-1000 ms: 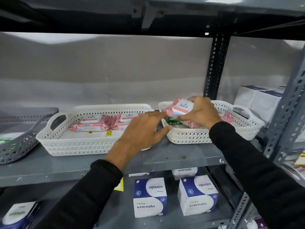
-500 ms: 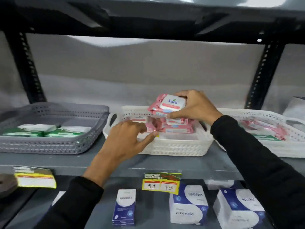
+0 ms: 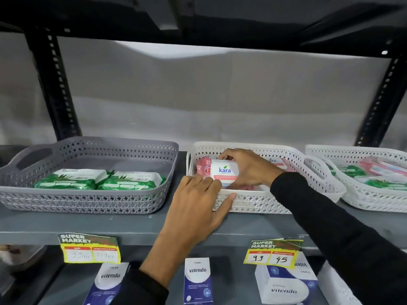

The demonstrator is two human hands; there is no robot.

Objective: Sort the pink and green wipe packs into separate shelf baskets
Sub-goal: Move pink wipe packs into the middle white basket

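Observation:
My right hand (image 3: pixel 247 167) holds a pink wipe pack (image 3: pixel 222 171) with a white "kara" label, low inside the middle white basket (image 3: pixel 275 200), on top of other pink packs. My left hand (image 3: pixel 198 203) grips that basket's front left rim, thumb on the outer wall. To the left stands a grey basket (image 3: pixel 88 201) with two green wipe packs (image 3: pixel 99 180) lying side by side. At the far right, another white basket (image 3: pixel 370 201) holds mixed pink and green packs.
The three baskets sit on a grey metal shelf (image 3: pixel 110 225) with yellow price tags (image 3: pixel 89 249) on its edge. Blue and white "vitendo" boxes (image 3: pixel 284 285) stand on the shelf below. Black perforated uprights (image 3: pixel 55 84) flank the bay.
My right hand has carried the pink pack from the right basket leftward and lowered it into the middle basket. My left hand moved onto that basket's front rim. The view panned left.

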